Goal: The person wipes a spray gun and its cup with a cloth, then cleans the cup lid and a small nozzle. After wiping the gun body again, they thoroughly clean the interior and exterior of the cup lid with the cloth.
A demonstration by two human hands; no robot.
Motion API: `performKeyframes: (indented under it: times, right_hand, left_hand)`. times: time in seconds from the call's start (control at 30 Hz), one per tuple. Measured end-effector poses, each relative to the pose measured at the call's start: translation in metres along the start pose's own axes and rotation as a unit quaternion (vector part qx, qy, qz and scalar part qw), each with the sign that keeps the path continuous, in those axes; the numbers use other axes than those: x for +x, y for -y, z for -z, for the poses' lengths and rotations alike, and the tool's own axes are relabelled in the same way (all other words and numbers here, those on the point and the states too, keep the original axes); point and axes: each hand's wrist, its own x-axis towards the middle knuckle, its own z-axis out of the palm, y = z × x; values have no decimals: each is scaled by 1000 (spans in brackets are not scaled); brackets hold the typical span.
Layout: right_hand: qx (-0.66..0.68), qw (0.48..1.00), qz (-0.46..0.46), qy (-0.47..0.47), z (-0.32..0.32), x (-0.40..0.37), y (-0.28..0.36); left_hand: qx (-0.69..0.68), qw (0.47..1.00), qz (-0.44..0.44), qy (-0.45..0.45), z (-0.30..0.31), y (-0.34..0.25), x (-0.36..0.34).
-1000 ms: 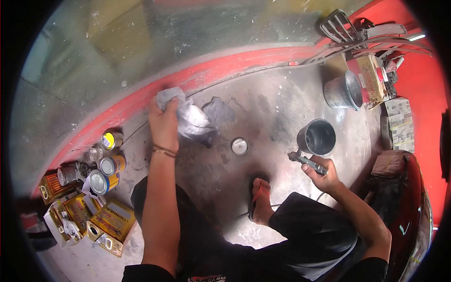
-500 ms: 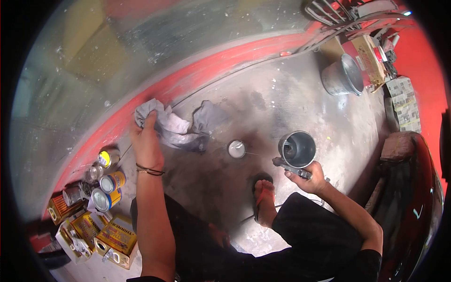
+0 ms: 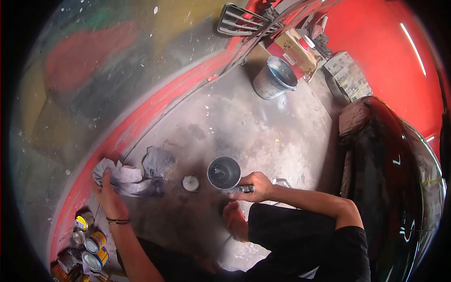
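My right hand [image 3: 256, 184] is closed round the handle of a paint spray gun [image 3: 244, 189]. Its dark metal cup [image 3: 224, 173] is uncovered and faces up, showing the grey inside. On the floor just left of the cup sits a small round whitish lid-like disc [image 3: 190, 183]. My left hand [image 3: 110, 196], with dark bands at the wrist, pinches the left end of a crumpled grey rag [image 3: 128, 177] beside the red-painted base of the wall. The rest of the rag spreads over the concrete to the right.
Paint cans [image 3: 95, 242] and a jar cluster at lower left. A grey bucket [image 3: 271, 83] stands near a cardboard box [image 3: 296, 51] at the back. A glossy black car panel [image 3: 394, 174] runs along the right, with a newspaper-covered piece [image 3: 348, 75] behind it. My sandalled foot [image 3: 236, 221] is below the gun.
The view has swung right, so the floor items appear farther left and lower. My right hand has brought the spray gun closer to the round disc. My left hand stays on the rag.
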Motion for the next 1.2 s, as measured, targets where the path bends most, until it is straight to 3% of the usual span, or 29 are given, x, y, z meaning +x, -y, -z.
performKeyframes:
  times: [0.17,0.23,0.3,0.37,0.53,0.77,0.8,0.93,1.03,1.13,1.2]
  right_hand:
    - [-22,1000,-21,4,3,1,-18]
    - [0,1000,18,-24,2,5,-25]
    - [-13,999,27,-34,1,12,-26]
    - [-11,1000,2,0,3,17,-21]
    - [18,998,-3,67,-9,29,-30]
    - [48,997,28,58,-35,51,-47]
    - [15,994,6,107,-30,56,-44]
    - [131,982,-26,136,-37,74,-46]
    - [161,984,70,14,-66,98,-66]
    - [279,944,-123,127,-74,132,-93]
    - [274,940,-143,146,-79,164,-111]
  left_hand:
    - [5,1000,-7,19,13,6,6]
    - [1,998,8,-63,3,2,2]
    - [-20,999,-12,-38,1,-5,-2]
    - [-10,999,-38,-15,9,-5,0]
    - [-12,997,-37,-60,22,-15,-7]
    - [16,991,-38,-125,52,-21,-8]
    - [13,991,-50,-126,53,-23,-7]
    - [9,985,-61,-159,51,-28,-13]
    - [11,983,-66,-170,58,-28,-17]
    - [1,983,-58,-174,59,-31,-30]
    - [-1,984,-41,-174,57,-37,-43]
